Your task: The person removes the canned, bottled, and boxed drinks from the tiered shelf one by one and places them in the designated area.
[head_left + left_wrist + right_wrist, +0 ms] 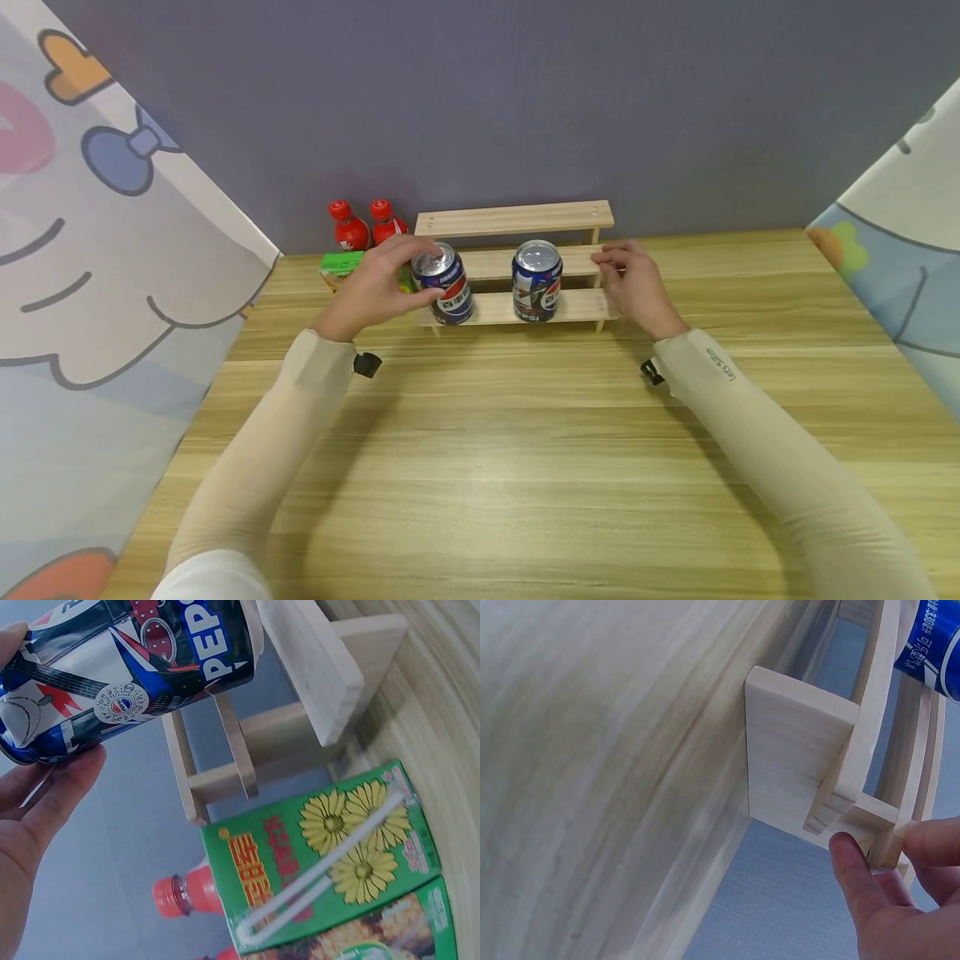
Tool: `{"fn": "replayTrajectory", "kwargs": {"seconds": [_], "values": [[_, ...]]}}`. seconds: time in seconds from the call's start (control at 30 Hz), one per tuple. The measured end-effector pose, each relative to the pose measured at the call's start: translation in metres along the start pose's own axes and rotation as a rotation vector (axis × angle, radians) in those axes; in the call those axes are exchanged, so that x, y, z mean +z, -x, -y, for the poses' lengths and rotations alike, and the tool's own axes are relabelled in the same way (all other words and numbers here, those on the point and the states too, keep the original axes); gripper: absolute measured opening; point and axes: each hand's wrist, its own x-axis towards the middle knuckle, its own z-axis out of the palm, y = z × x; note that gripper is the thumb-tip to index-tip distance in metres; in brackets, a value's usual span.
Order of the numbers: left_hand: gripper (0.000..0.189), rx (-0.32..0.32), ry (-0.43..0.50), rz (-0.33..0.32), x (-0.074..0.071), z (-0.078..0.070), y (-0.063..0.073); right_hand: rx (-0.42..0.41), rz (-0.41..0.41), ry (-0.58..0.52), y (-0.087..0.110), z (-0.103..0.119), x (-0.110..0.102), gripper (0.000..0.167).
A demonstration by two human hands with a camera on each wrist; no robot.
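A small three-step wooden shelf (517, 218) stands at the back of the table. My left hand (390, 275) grips a blue Pepsi can (447, 287) at the left end of the lowest step; the can leans a little. In the left wrist view the can (135, 667) lies between my fingertips (64, 776). A second Pepsi can (537, 282) stands upright on the lowest step, free of both hands. My right hand (628, 273) is at the shelf's right end, and in the right wrist view its fingers (855, 862) pinch the shelf's side frame (802, 765).
Two red-capped bottles (349, 225) stand behind the shelf's left end by the grey wall. A green drink carton (341, 264) lies beside them, also the carton (330, 862) in the left wrist view. Patterned curtains flank the wooden table (525, 458).
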Motion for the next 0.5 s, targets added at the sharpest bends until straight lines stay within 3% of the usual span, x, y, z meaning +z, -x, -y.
{"fn": "replayTrajectory", "kwargs": {"seconds": [0.5], "values": [[0.046,0.015,-0.017,-0.027,-0.014,0.008,0.025,-0.024,-0.011,0.011,0.000,0.000,0.000,0.022]]}}
